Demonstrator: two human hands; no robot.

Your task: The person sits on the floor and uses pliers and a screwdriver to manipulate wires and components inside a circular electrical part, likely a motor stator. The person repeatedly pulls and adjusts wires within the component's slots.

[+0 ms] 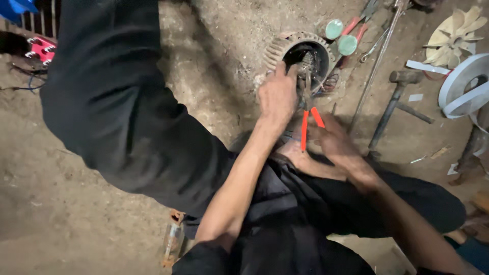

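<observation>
Two hands work at 12 o'clock: left hand (277, 97) grips the ribbed motor housing's (285, 48) rim; right hand (333, 140) clenches red-handled pliers (307, 114) reaching inside. Bare dirt floor (76, 203) lies open at 9 o'clock; hammer (395, 99) crowds 3 o'clock.

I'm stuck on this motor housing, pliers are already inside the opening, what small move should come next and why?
Probably squeeze and pull back gently: the right hand holds the orange-handled pliers with the tips inside the ribbed motor housing, and the left hand braces its rim.
</observation>
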